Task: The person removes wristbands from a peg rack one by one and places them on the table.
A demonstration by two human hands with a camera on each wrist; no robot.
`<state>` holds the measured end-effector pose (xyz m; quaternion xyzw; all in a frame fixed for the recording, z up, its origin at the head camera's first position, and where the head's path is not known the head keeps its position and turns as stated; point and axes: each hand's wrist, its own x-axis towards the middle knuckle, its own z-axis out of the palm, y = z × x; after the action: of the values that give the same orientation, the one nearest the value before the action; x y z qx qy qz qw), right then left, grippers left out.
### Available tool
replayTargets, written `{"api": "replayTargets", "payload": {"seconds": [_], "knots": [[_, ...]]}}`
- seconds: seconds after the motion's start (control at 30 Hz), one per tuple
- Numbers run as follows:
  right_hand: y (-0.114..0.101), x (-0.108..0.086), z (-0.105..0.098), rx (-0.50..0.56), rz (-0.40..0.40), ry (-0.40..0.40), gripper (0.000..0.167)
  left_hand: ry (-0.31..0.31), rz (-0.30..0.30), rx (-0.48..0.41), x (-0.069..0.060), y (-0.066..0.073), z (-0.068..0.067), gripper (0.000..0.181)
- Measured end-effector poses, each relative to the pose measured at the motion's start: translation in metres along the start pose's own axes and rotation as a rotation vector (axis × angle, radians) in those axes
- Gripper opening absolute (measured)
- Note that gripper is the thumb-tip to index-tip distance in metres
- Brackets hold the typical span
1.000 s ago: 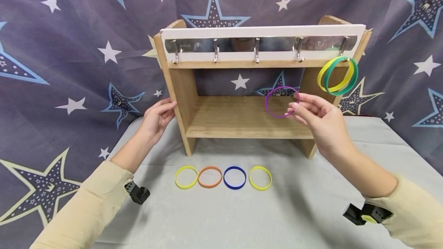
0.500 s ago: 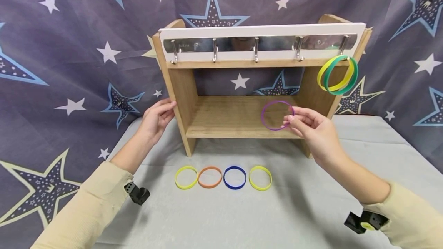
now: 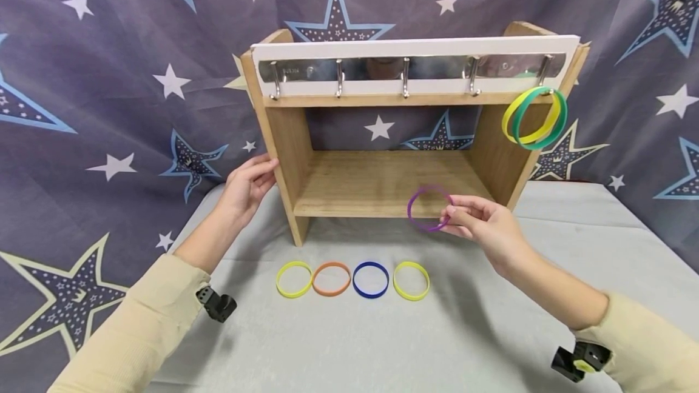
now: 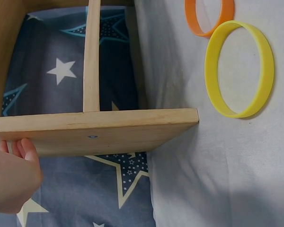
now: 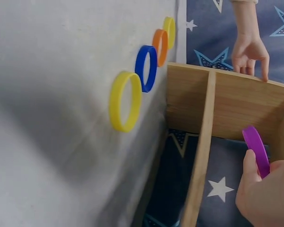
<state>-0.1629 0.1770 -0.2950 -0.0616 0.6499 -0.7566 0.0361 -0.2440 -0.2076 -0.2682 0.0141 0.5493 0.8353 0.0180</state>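
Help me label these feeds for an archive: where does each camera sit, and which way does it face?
Head: worn on the head, facing forward and down at the wooden rack; the left hand, right hand and both sleeves show.
Left wrist: at that wrist, facing the rack's side and table; only the left hand shows.
Right wrist: at that wrist, facing across the rack; both hands show.
Both wrist views share the orange ring.

Creased grey-purple backdrop (image 3: 215,32), printed with white stars (image 3: 171,82), blue-edged stars (image 3: 337,30) and cream-edged stars (image 3: 68,299); pale grey cloth (image 3: 338,350) spread flat in front, soft shadows (image 3: 476,326) falling across it.
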Motion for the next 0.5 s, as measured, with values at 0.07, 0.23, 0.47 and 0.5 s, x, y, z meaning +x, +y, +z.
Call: {"api": "replayTargets", "payload": {"seconds": [0.07,0.23,0.47,0.5], "knots": [[0.003,0.000,-0.001,-0.029,0.015,-0.014,0.016,0.003,-0.003,0.000,0.000,0.000,0.000,0.010],[0.010,-0.002,-0.002,-0.120,0.037,-0.048,0.038,0.007,-0.014,0.006,0.001,0.001,0.000,0.015],[0.017,-0.003,-0.006,-0.221,0.076,-0.082,0.028,0.008,-0.026,0.028,0.000,0.002,0.000,0.022],[0.018,-0.003,-0.006,-0.232,0.085,-0.086,0.029,0.009,-0.027,0.029,0.000,0.002,0.000,0.022]]}}
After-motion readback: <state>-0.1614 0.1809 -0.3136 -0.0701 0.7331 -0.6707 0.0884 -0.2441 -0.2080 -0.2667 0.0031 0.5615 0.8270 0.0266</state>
